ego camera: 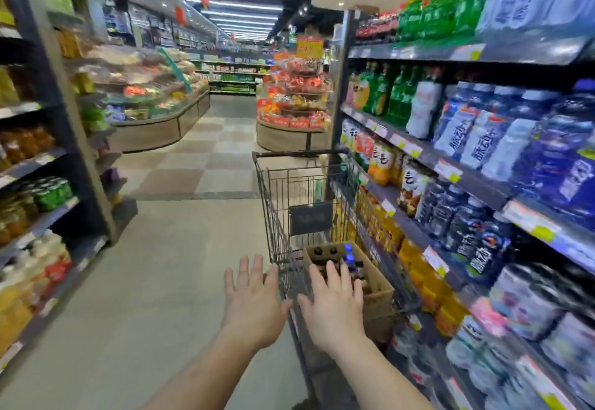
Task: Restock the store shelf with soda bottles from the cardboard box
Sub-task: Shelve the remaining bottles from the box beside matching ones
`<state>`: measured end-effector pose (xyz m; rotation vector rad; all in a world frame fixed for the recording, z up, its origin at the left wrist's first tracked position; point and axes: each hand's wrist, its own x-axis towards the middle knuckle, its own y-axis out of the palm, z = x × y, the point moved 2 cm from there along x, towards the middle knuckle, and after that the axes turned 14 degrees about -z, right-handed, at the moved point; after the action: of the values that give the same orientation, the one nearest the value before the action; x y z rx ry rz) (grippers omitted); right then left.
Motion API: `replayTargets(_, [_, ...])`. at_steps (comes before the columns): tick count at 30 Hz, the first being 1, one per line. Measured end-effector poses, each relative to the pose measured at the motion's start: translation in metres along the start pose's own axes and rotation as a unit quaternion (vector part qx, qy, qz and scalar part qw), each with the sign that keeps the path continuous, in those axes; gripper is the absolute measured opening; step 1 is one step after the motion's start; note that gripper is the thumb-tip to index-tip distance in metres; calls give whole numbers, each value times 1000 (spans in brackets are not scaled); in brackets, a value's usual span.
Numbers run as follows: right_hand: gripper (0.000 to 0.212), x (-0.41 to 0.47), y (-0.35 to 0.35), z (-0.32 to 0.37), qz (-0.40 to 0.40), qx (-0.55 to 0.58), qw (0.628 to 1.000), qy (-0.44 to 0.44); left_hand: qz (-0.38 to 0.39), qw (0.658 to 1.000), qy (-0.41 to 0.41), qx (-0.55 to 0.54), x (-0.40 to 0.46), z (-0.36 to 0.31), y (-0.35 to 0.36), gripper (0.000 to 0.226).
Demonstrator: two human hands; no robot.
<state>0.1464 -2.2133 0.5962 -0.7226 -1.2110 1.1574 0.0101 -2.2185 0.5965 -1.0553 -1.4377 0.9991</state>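
Hands are reaching forward over the near end of a wire shopping cart (299, 203), which is standing in the aisle just beside the drinks shelf (463, 168) on the right. Both the left hand (252, 300) and the right hand (335, 306) are spreading wide, fingers splayed, and neither is holding anything. The cardboard box (376, 293) is sitting inside the cart basket with its top open, and dark-capped and blue-capped soda bottles (349, 260) are standing upright in it, partly hidden behind the right hand. Judging by this, the restocking is only beginning: the step in hand looks like the first reach into the box. Next, one hand is probably needing to close around a bottle neck, lift it clear of the box walls and carry it right to a matching shelf row; motion blur is making the labels hard to match.
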Motion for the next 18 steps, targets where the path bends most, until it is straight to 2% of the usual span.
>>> replayTargets(6, [63, 85, 43, -75, 12, -23, 989, 145, 39, 994, 95, -36, 122, -47, 73, 71])
replayTargets(18, [63, 222, 127, -203, 54, -42, 959, 275, 79, 978, 180, -69, 303, -129, 198, 71])
